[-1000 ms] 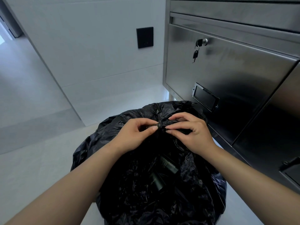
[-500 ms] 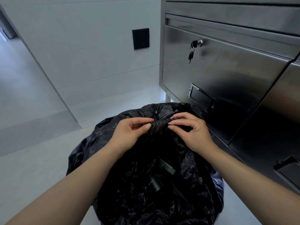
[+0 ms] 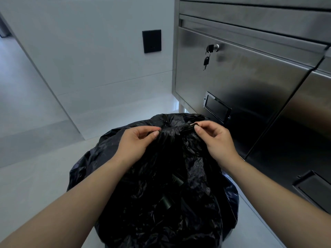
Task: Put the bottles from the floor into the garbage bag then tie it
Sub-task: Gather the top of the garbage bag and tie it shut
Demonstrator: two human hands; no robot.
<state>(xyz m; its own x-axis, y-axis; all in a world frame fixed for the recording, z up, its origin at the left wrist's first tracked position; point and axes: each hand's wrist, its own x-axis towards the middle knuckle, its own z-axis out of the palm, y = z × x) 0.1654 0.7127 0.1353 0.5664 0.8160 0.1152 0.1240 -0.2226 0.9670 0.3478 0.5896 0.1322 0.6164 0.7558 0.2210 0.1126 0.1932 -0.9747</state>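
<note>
From over the person's shoulders, the black garbage bag (image 3: 161, 185) sits on the pale floor (image 3: 35, 185) just beside a steel cabinet (image 3: 241, 83) with a key (image 3: 206, 60) hanging in its lock. The left hand (image 3: 136, 144) and right hand (image 3: 215, 140) each pinch a gathered strip of the bag's top, thumb against fingertips. Dark bottles (image 3: 177, 181) show dimly through the plastic.

Left hand (image 3: 136, 142) and right hand (image 3: 215, 138) pinch closed, forearms stretched forward
</note>
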